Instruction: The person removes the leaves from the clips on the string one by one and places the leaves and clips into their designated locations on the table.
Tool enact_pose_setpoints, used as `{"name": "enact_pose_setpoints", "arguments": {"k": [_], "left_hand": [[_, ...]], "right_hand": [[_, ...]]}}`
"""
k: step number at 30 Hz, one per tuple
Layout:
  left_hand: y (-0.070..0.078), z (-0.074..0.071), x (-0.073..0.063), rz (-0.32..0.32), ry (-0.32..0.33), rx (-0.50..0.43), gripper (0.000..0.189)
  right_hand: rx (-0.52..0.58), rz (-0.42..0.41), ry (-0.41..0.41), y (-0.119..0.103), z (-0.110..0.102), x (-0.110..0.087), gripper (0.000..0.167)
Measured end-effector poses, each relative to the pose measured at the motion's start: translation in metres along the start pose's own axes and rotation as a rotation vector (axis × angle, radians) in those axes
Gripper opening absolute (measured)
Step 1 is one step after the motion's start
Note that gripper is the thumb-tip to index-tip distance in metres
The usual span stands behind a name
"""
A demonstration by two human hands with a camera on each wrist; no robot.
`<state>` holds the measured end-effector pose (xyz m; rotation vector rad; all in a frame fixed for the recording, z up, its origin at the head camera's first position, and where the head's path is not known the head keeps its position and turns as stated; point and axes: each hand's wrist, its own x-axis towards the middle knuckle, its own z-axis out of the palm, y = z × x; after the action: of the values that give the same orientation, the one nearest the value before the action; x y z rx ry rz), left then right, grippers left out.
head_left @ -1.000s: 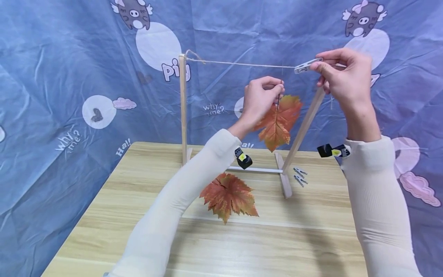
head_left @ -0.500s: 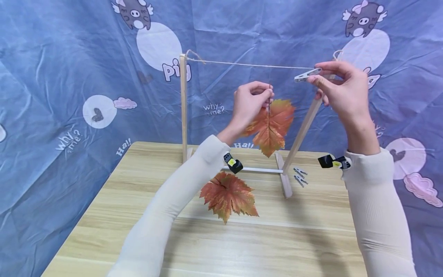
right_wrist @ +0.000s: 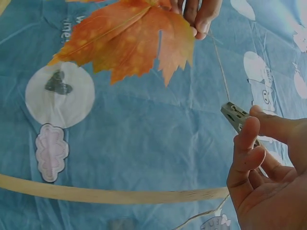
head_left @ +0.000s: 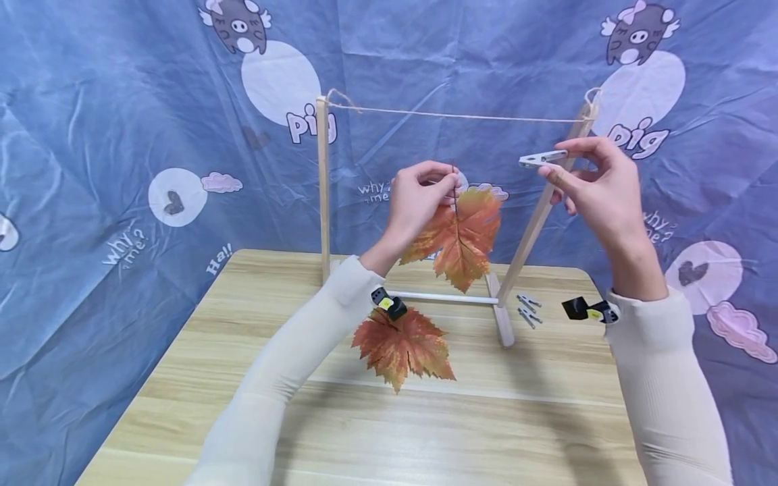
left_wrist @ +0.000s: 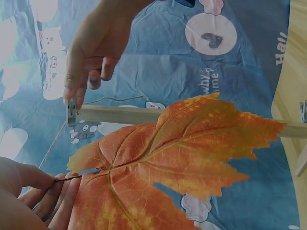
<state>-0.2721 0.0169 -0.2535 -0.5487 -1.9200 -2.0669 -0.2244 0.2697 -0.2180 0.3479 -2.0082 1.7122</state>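
Observation:
My left hand (head_left: 419,199) pinches the thin stem of an orange-red maple leaf (head_left: 462,239), which hangs below the fingers. In the left wrist view that leaf (left_wrist: 182,148) spreads wide, its stem between thumb and fingers. A grey metal clothespin (head_left: 541,158) is held by its handle end in my right hand (head_left: 608,189), its nose pointing left. The right wrist view shows the clothespin (right_wrist: 235,115) between thumb and fingers. Both hands are below the string (head_left: 456,115) that runs between two wooden posts. Leaf and clothespin are apart.
A second maple leaf (head_left: 404,347) lies on the wooden table (head_left: 425,432), partly behind the left wrist. Two grey clothespins (head_left: 529,310) lie right of the stand's foot (head_left: 503,324). The left post (head_left: 323,189) and right post (head_left: 535,219) rise before a blue printed cloth (head_left: 121,101).
My left hand has moved left and down with the leaf. My right hand has come down from the string with the clothespin, and the string's right end shows now.

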Motion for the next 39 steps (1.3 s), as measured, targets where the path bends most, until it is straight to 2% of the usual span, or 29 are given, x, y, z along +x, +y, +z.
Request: {"name": "enact_pose_setpoints", "arguments": {"k": [5,9,21,26,35,39], "left_hand": [[-0.005,-0.01,-0.01,-0.038,-0.012,-0.047,0.012],[-0.011,-0.017,-0.015,-0.049,-0.016,-0.068,0.012],[-0.029,-0.037,-0.03,-0.121,0.006,-0.147,0.014],[-0.042,-0.043,-0.038,-0.173,0.018,-0.184,0.013],[-0.071,-0.05,-0.055,-0.306,0.042,-0.221,0.013],[-0.081,-0.05,-0.061,-0.346,0.051,-0.236,0.014]], "right_hand": [[-0.059,-0.011,-0.011,0.01,-0.003,-0.009,0.039],[-0.121,-0.004,-0.017,0.019,-0.007,-0.017,0.036],[-0.27,0.086,-0.022,0.048,-0.023,-0.039,0.038],[-0.237,0.174,-0.023,0.061,-0.029,-0.05,0.037],[-0.105,0.25,-0.033,0.09,-0.039,-0.067,0.029],[-0.129,0.283,-0.033,0.1,-0.042,-0.073,0.027]]}}
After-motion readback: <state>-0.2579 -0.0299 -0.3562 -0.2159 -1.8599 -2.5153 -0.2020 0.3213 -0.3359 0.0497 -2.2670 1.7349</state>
